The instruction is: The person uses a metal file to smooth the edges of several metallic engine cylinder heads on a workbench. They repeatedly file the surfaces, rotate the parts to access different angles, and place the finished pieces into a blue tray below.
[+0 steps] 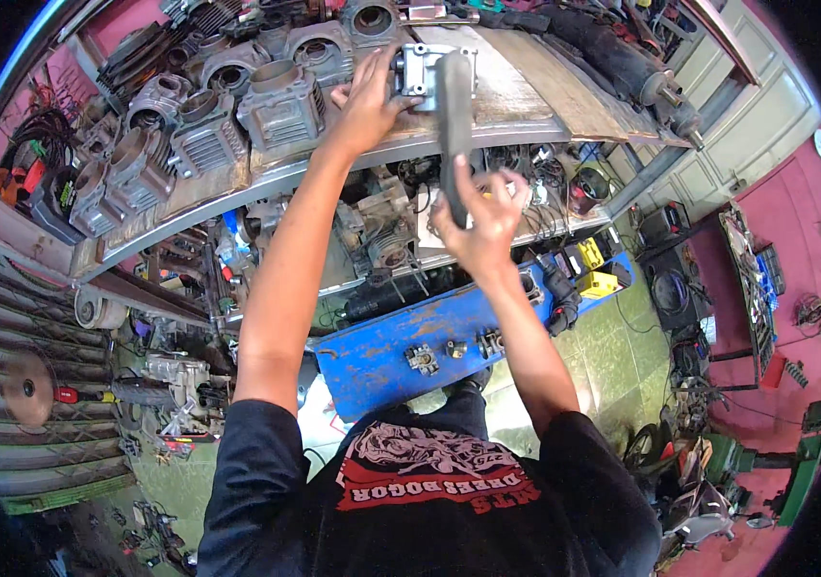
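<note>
My left hand (369, 96) reaches up to the upper shelf (487, 123) and grips a grey metal engine part (420, 69), a cylinder head by its shape, at its left side. My right hand (480, 219) is closed around the lower end of a long dark grey bar (454, 111), which rises in front of the engine part and crosses the shelf's front edge. Both forearms come up from my black shirt at the lower edge.
Several finned engine cylinders (280, 101) crowd the upper shelf's left half. A lower shelf (381, 240) holds engine parts and wires. A blue metal tray (401, 346) with small parts lies below. Yellow boxes (595, 269), machines and clutter cover the green tiled floor (622, 346).
</note>
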### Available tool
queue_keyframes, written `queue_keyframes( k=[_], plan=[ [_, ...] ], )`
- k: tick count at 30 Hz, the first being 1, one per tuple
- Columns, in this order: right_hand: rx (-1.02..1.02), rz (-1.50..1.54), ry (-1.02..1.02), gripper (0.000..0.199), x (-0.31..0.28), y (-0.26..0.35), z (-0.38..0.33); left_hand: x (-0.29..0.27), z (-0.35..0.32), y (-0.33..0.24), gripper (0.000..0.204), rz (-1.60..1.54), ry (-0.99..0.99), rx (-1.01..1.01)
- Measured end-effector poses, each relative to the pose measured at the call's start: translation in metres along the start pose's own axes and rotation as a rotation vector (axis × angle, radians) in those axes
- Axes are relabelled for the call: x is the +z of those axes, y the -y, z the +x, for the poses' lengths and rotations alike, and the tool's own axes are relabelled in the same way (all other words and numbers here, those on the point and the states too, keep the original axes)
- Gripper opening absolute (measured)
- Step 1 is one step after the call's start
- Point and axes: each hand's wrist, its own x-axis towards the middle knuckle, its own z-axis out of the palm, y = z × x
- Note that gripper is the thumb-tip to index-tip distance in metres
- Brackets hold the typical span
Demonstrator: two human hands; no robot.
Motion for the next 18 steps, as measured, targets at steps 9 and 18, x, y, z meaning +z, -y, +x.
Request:
queue_keyframes(
  k=[9, 18],
  plan=[
    [-0.015, 0.013, 0.079, 0.060, 0.006, -0.003, -0.016, 0.002, -0.001, 0.005, 0.088, -0.103, -0.055, 0.083],
    [0.002, -0.053, 0.069, 0.061, 0.010, -0.009, 0.004, -0.003, 0.001, -0.004, 0.088, -0.106, 0.003, 0.030]
  ],
)
